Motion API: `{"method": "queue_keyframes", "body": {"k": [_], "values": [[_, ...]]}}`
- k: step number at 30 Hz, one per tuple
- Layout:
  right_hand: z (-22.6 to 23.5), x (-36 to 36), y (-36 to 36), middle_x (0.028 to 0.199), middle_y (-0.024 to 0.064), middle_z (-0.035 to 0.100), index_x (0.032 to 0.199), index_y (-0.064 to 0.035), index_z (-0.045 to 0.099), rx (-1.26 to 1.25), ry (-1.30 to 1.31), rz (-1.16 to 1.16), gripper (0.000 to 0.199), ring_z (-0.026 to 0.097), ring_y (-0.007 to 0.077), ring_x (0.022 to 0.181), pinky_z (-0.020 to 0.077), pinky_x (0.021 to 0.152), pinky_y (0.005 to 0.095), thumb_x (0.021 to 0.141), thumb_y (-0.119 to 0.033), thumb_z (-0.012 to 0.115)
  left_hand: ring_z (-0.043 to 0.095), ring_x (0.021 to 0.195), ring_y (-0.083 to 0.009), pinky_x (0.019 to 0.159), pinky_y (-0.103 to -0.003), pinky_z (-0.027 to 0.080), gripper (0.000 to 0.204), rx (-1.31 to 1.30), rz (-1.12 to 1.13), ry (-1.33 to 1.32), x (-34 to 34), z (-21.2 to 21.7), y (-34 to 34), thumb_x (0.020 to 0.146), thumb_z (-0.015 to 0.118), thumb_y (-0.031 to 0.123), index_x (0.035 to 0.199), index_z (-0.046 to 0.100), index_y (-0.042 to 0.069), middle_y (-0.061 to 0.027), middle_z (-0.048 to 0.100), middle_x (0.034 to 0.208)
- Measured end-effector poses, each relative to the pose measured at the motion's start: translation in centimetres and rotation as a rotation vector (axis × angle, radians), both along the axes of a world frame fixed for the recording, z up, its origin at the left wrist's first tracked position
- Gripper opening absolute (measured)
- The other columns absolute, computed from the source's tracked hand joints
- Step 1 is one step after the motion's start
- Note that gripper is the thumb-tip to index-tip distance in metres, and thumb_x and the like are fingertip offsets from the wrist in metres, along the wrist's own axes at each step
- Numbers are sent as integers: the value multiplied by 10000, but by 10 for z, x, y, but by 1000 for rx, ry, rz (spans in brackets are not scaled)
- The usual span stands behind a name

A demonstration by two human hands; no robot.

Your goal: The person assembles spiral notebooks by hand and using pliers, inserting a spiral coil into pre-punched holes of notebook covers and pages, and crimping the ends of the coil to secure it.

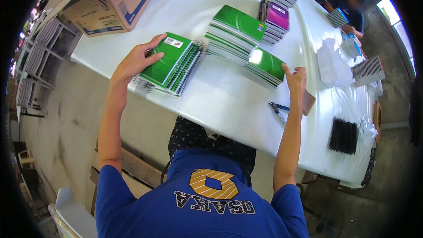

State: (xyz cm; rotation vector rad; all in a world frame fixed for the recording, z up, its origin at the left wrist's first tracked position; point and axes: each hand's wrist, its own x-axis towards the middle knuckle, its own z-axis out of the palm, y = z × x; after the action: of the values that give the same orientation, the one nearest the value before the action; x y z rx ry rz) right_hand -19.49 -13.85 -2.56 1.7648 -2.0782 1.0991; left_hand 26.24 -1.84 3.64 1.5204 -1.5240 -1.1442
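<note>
My left hand (135, 60) grips the left edge of a stack of green spiral notebooks (171, 63) at the near-left edge of the white table (220, 97), fingers spread over the top cover. My right hand (295, 79) holds the right end of a lower stack of green notebooks (265, 65), thumb on its corner. Between and behind them stands a taller green notebook stack (235, 31). A blue-handled plier-like tool (277, 109) and a small brown block (308, 102) lie just beside my right wrist.
Magenta-covered notebooks (277, 11) are piled at the back, with a cardboard box (114, 0) at the back left. Black spiral bindings (343, 135), crumpled plastic (330, 61) and grey stacks (368, 70) lie to the right. A seated co-worker (348, 9) handles notebooks at the far right. Metal racks (39, 57) stand left.
</note>
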Motion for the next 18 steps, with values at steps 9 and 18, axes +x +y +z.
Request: {"method": "queue_keyframes", "body": {"k": [9, 18], "values": [[-2, -38, 3, 675, -8, 548, 760, -56, 630, 631, -774, 257, 234, 496, 86, 612, 419, 581, 237, 825, -218, 786, 284, 1463, -304, 1161, -417, 271, 596, -631, 214, -620, -68, 27, 14, 906, 655, 126, 1464, 455, 182, -118, 362, 1559], [-8, 29, 146, 777, -21, 644, 967, -29, 716, 364, -1016, 594, 220, 551, 50, 700, 445, 642, 211, 765, 53, 749, 114, 1508, -322, 1183, -399, 181, 1051, -303, -38, 449, -202, -64, 38, 869, 706, 98, 1565, -81, 111, -209, 119, 1625]]}}
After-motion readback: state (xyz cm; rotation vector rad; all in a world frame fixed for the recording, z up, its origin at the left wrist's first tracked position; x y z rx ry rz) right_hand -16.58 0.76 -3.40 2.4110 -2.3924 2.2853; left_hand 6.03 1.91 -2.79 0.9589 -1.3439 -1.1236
